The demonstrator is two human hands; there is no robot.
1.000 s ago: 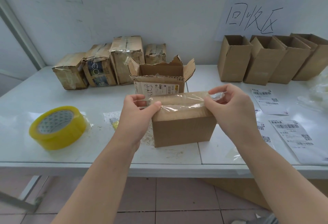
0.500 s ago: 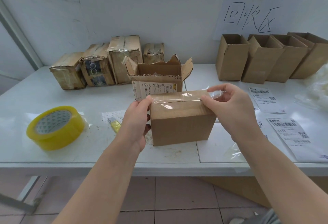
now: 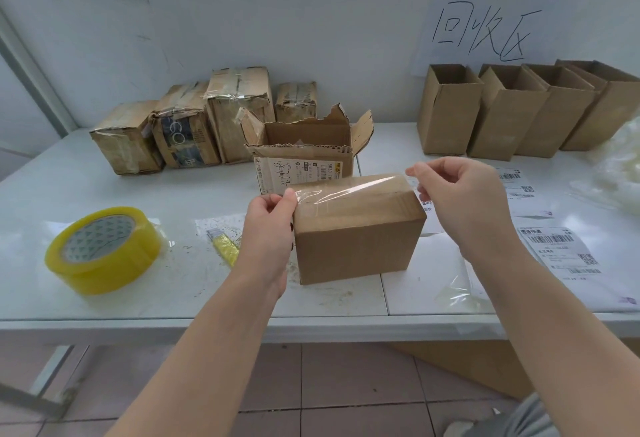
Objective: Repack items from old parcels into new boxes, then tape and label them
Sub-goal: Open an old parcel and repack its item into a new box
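Note:
A small closed cardboard box (image 3: 356, 249) stands on the white table (image 3: 104, 308) in front of me. A strip of clear tape (image 3: 346, 190) stretches across its top. My left hand (image 3: 268, 228) pinches the strip's left end at the box's left top edge. My right hand (image 3: 464, 204) pinches the right end just past the box's right top corner. Behind the box stands an opened old parcel (image 3: 304, 156) with torn flaps and a printed label. A yellow tape roll (image 3: 104, 249) lies to the left.
Several worn taped parcels (image 3: 180, 128) line the wall at back left. Several open new boxes (image 3: 519, 114) stand at back right. Shipping labels (image 3: 557, 249) lie on the right. A yellow utility knife (image 3: 225, 246) lies between the roll and my left hand. White packing film (image 3: 616, 173) sits far right.
The tape strip has come down flatter onto the box top. My left hand has slid to the box's left top edge, and my right hand has pulled the other end out to the right.

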